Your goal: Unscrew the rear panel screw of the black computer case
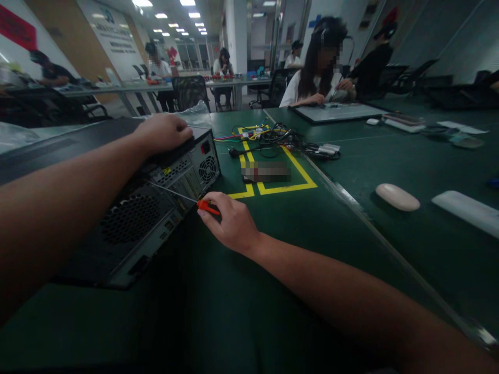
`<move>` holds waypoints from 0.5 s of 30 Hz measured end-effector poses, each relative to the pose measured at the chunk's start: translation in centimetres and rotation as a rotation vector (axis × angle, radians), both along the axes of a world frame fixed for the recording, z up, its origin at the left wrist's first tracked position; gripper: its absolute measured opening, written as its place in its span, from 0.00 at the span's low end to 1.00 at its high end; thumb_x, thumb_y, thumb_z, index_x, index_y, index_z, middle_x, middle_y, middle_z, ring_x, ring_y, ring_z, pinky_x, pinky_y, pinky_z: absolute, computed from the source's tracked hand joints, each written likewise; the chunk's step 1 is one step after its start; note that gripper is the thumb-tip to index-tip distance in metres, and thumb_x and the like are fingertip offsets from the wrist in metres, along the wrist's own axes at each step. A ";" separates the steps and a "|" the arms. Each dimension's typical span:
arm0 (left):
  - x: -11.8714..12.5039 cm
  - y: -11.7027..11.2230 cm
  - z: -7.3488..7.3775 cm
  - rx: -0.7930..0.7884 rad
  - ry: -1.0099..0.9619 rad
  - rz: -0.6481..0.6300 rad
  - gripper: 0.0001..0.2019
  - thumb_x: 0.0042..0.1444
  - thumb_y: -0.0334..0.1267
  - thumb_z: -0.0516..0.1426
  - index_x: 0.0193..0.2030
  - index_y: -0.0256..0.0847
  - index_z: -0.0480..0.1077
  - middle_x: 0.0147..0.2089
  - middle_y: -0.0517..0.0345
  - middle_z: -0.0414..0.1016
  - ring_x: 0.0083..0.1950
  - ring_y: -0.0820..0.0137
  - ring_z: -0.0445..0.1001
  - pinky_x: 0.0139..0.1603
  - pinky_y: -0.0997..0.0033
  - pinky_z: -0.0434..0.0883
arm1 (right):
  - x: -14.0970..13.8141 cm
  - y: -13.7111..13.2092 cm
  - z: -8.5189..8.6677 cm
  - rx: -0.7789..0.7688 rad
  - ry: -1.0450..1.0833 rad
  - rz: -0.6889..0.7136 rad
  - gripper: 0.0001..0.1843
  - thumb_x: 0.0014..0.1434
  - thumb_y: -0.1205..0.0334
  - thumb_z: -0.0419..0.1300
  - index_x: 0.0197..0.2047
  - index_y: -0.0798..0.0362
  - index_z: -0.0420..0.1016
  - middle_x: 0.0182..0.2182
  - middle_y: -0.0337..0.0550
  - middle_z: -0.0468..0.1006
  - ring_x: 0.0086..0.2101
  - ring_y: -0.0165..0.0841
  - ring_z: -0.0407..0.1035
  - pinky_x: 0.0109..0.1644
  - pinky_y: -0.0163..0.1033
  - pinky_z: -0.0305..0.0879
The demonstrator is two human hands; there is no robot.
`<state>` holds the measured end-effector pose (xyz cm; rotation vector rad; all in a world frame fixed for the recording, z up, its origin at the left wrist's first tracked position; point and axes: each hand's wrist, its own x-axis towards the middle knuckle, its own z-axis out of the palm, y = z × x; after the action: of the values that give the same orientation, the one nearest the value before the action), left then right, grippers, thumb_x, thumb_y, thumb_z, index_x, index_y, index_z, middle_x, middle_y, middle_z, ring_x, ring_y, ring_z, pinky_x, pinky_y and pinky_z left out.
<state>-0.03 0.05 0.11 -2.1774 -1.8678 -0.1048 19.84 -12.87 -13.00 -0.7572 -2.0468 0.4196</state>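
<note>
A black desktop computer case [156, 208] lies on its side on the green table [296, 249], its rear panel with fan grilles facing me. My left hand [166, 132] rests on the case's top edge near the far corner, fingers curled over it. My right hand [230, 221] is closed around the red handle of a screwdriver [183, 196]. The thin metal shaft points left, with its tip against the rear panel.
A tangle of cables [273, 137] lies inside a yellow-taped square behind the case. A white mouse [397, 197] and a white keyboard [465, 210] sit on the right. A person [319, 67] works at a flat panel across the table; others sit at tables further back.
</note>
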 end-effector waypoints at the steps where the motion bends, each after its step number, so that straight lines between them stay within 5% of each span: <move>1: 0.0 0.0 0.0 0.001 -0.002 0.004 0.27 0.57 0.52 0.43 0.45 0.35 0.74 0.40 0.43 0.74 0.41 0.59 0.70 0.39 0.61 0.63 | 0.0 0.0 0.0 0.000 -0.001 0.000 0.13 0.63 0.54 0.50 0.48 0.52 0.63 0.40 0.42 0.74 0.41 0.30 0.71 0.45 0.36 0.65; 15: 0.2 -0.4 0.2 0.006 -0.002 -0.007 0.26 0.57 0.51 0.43 0.42 0.37 0.75 0.38 0.44 0.74 0.38 0.60 0.70 0.36 0.62 0.63 | 0.1 0.0 0.2 0.005 -0.007 -0.009 0.14 0.63 0.53 0.50 0.48 0.52 0.63 0.40 0.42 0.75 0.40 0.30 0.71 0.44 0.35 0.64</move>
<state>0.13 -0.31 0.28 -2.1805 -1.8581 -0.1137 19.94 -12.86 -12.82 -0.7656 -2.0491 0.4072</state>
